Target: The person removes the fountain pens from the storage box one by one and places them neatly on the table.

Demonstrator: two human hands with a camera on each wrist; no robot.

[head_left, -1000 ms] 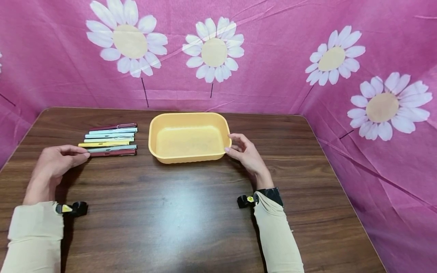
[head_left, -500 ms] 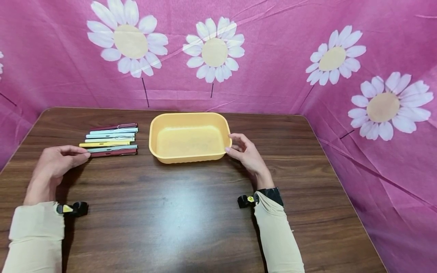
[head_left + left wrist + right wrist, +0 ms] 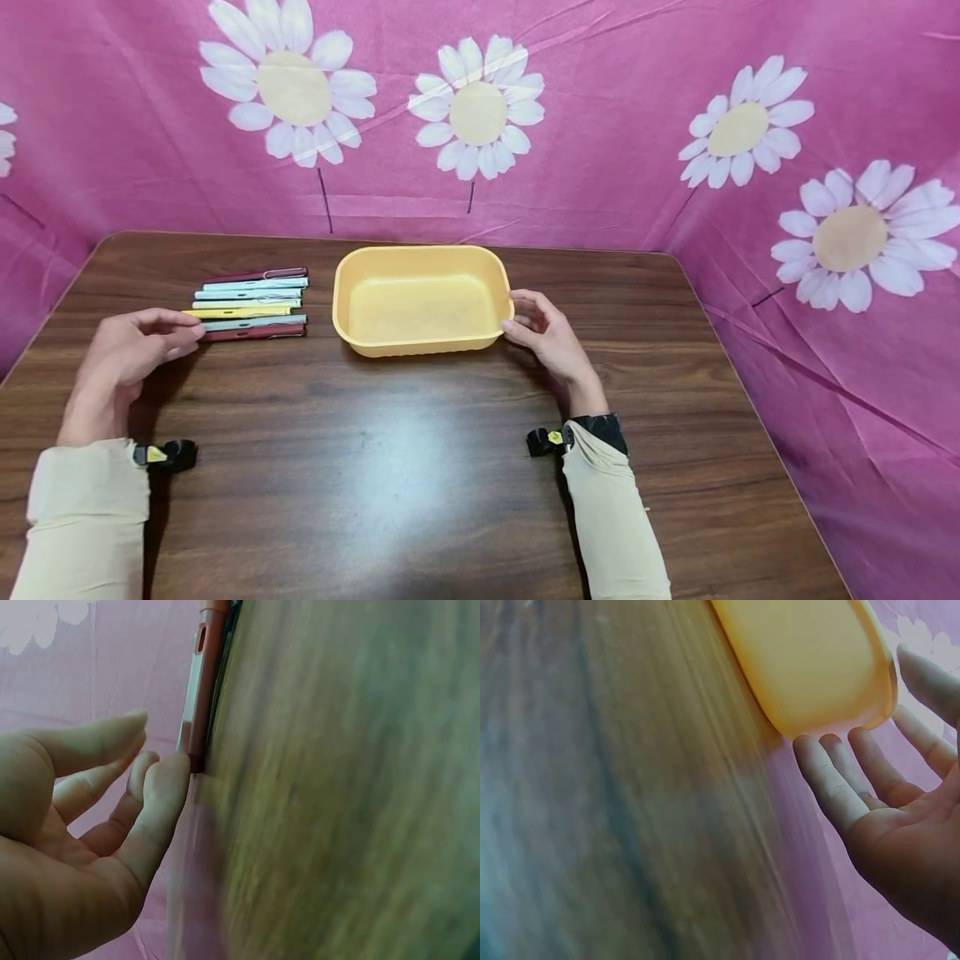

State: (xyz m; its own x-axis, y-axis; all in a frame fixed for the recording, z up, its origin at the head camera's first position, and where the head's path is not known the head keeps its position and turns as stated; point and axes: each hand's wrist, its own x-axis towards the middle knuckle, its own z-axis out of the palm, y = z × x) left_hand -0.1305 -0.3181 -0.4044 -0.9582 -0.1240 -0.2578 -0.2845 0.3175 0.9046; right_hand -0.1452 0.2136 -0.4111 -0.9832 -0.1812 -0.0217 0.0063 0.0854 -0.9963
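Note:
Several slim pens lie side by side on the table's left, their lengths running left to right. Nearest me is a dark red pen [image 3: 262, 332], beside a grey-blue pen [image 3: 262, 322], then a yellow pen [image 3: 243, 313]. My left hand [image 3: 135, 350] is at their left ends; the left wrist view has a fingertip right at the end of the dark red pen [image 3: 206, 694], thumb held apart. A yellow plastic tub [image 3: 420, 347] with nothing inside stands right of the pens. Relaxed fingers of my right hand [image 3: 553, 342] are at its right end, thumb by the rim.
Farther back in the row lie pale blue pens [image 3: 251, 295] and a maroon pen [image 3: 258, 274]. The brown wooden table [image 3: 420, 467] ends at a pink cloth [image 3: 585, 167] with white flowers, which rises behind it and on both sides.
The head view has shifted slightly. My left fingertips have edged a little away from me along the pen ends. Pens, tub and right hand keep their places.

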